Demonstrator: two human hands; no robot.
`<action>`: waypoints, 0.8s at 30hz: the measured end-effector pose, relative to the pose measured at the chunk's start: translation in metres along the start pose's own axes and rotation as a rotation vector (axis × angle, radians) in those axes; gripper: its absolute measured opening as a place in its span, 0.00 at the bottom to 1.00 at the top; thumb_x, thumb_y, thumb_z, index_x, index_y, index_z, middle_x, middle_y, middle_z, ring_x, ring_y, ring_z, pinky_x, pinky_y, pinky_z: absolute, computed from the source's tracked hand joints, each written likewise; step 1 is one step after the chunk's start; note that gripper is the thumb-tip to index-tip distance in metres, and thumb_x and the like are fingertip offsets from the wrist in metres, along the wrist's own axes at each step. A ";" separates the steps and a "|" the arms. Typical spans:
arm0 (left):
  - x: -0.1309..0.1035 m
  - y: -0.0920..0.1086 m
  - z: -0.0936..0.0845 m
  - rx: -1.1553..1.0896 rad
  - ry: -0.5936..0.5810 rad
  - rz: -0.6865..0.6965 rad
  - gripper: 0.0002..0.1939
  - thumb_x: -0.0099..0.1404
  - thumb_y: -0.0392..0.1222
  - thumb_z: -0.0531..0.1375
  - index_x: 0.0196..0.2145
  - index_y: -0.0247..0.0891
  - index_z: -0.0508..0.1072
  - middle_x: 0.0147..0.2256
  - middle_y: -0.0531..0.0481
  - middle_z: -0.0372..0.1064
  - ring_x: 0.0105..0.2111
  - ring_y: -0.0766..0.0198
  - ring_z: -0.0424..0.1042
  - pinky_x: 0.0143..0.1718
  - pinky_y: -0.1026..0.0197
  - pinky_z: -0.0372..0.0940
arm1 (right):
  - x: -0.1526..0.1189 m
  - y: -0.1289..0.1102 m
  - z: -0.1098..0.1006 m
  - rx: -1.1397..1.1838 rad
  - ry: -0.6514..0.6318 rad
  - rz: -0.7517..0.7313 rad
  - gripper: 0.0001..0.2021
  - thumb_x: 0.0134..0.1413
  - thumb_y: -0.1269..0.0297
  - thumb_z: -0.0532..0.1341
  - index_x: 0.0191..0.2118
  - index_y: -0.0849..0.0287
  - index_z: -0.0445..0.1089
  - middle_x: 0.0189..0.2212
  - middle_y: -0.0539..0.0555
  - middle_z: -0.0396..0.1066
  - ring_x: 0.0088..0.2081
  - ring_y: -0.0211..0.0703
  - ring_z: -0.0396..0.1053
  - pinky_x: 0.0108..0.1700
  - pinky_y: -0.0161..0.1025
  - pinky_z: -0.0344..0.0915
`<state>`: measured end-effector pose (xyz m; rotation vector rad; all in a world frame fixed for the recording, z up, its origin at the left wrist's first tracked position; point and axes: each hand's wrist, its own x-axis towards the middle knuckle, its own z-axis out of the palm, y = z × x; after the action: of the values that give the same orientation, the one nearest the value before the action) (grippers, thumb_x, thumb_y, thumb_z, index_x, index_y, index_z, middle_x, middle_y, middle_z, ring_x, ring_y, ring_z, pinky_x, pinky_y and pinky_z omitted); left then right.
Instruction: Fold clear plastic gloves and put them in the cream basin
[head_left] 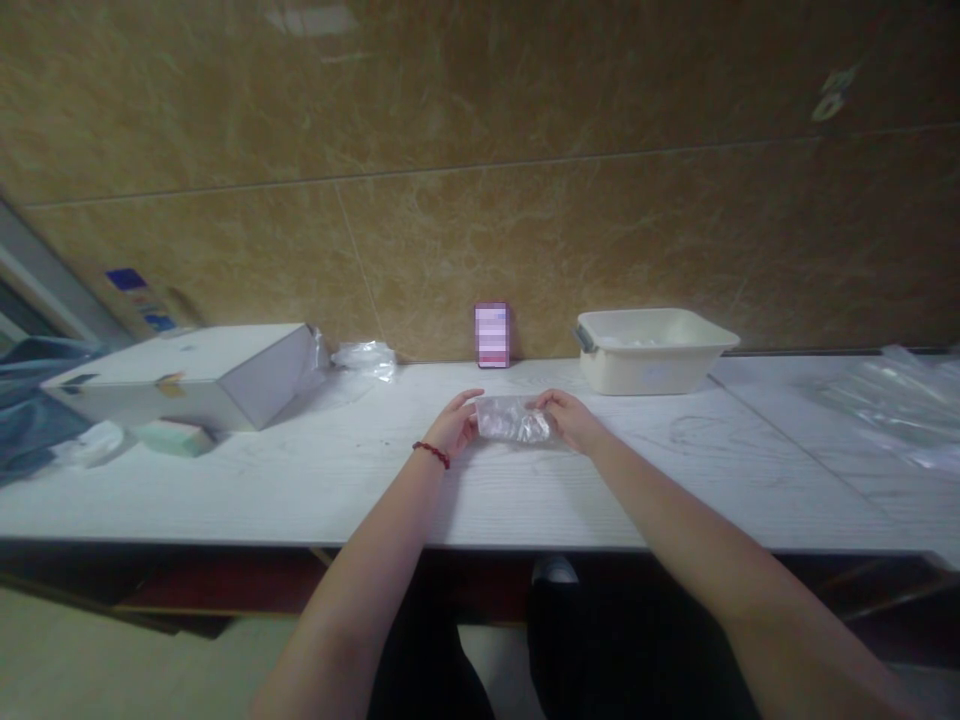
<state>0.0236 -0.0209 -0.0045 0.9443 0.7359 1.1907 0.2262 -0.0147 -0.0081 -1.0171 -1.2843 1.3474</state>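
Note:
A crinkled clear plastic bag (514, 419) is stretched sideways between my two hands, just above the white wood-grain table (300, 500). My left hand (457, 422), with a red bead bracelet at the wrist, grips the bag's left end. At the right end my right hand (568, 418) pinches the plastic between thumb and fingers. Whether anything lies inside the bag cannot be made out.
A phone (492, 336) leans upright against the wall. Right of it stands a cream plastic tub (652, 365). To the left are a white box (187, 365), crumpled plastic (365, 358) and a pale green block (174, 438). Clear bags (892, 400) lie far right.

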 end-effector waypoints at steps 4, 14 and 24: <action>0.001 -0.002 0.001 -0.001 0.054 0.020 0.11 0.48 0.34 0.59 0.31 0.37 0.63 0.22 0.55 0.65 0.19 0.71 0.65 0.20 0.69 0.60 | 0.001 0.002 -0.001 0.054 -0.004 0.010 0.03 0.35 0.71 0.52 0.24 0.59 0.59 0.27 0.48 0.69 0.21 0.31 0.61 0.21 0.28 0.55; 0.001 0.002 0.003 -0.028 0.066 -0.077 0.10 0.51 0.38 0.55 0.33 0.37 0.64 0.22 0.53 0.65 0.20 0.68 0.66 0.21 0.68 0.60 | 0.003 0.003 -0.002 0.103 -0.064 0.024 0.05 0.36 0.71 0.52 0.26 0.58 0.59 0.27 0.48 0.70 0.22 0.31 0.63 0.21 0.28 0.56; -0.011 -0.001 0.007 0.106 -0.208 -0.152 0.17 0.48 0.34 0.61 0.38 0.35 0.66 0.32 0.49 0.67 0.29 0.69 0.66 0.31 0.66 0.61 | 0.000 -0.003 0.002 0.088 -0.026 0.009 0.05 0.36 0.71 0.52 0.26 0.59 0.58 0.24 0.47 0.67 0.21 0.31 0.62 0.21 0.28 0.56</action>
<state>0.0277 -0.0335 -0.0020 1.0632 0.6951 0.9127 0.2248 -0.0152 -0.0052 -0.9492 -1.2297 1.4154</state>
